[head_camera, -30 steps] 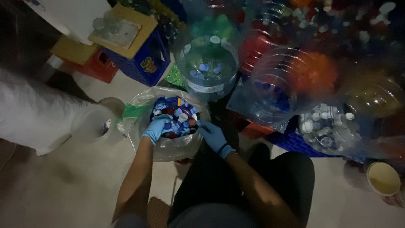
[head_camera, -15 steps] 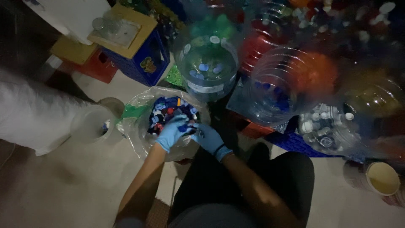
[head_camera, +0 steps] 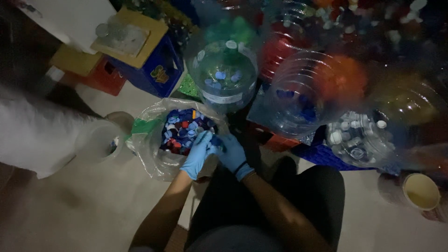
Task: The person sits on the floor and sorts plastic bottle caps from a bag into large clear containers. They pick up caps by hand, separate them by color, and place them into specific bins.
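A clear plastic bag [head_camera: 149, 154] sits open on the floor in front of me, holding several bottle caps [head_camera: 182, 128], mostly blue with some red and white. Both my hands wear blue gloves. My left hand [head_camera: 198, 154] rests at the bag's near right edge, fingers curled over the caps. My right hand [head_camera: 231, 154] is pressed against it from the right, fingers meeting the left hand's. A small blue cap seems pinched between them, though the dim light hides the grip.
Large clear jugs stand behind the bag: one with blue and white caps [head_camera: 224, 77], one with blue caps [head_camera: 298, 102], one with white caps [head_camera: 357, 135]. A blue crate [head_camera: 154, 70] sits back left, a white sack [head_camera: 37, 135] left, a yellow cup [head_camera: 420, 191] right.
My left hand has drawn back from the middle of the caps to the bag's near right edge and now meets my right hand there.
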